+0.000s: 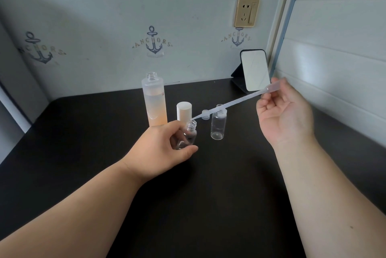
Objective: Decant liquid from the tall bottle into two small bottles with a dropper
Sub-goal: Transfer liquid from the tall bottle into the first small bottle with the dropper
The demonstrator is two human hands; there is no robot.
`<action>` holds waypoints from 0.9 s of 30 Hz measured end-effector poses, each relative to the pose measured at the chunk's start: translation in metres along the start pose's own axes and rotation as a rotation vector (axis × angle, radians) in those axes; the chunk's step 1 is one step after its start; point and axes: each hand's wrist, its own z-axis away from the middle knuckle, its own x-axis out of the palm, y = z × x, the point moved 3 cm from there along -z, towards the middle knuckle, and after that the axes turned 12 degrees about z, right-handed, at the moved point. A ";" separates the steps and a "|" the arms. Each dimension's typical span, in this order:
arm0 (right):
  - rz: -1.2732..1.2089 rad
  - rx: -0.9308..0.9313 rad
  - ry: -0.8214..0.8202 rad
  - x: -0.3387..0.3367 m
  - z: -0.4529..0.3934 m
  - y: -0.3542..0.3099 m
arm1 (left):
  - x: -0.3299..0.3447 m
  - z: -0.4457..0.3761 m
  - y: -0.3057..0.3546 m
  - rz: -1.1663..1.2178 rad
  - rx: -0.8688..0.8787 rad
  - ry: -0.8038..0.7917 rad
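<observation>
The right hand [285,109] pinches the dropper [229,103], which slants down-left, its tip at the mouth of the small bottle [189,134] gripped by the left hand [165,144]

One tall bottle [155,102], two small bottles [189,135] [217,125], one dropper [231,103], one white cap [184,110], one small clear cap [205,114], one mirror [255,70], two hands [165,144] [286,115]

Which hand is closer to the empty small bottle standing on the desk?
Left. The left hand, gripping the other small bottle, sits just beside the standing small bottle; the right hand is raised farther off, holding the dropper.
</observation>
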 end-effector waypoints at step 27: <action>-0.069 0.088 0.053 0.002 0.001 0.004 | -0.025 -0.009 -0.028 0.275 -0.236 0.538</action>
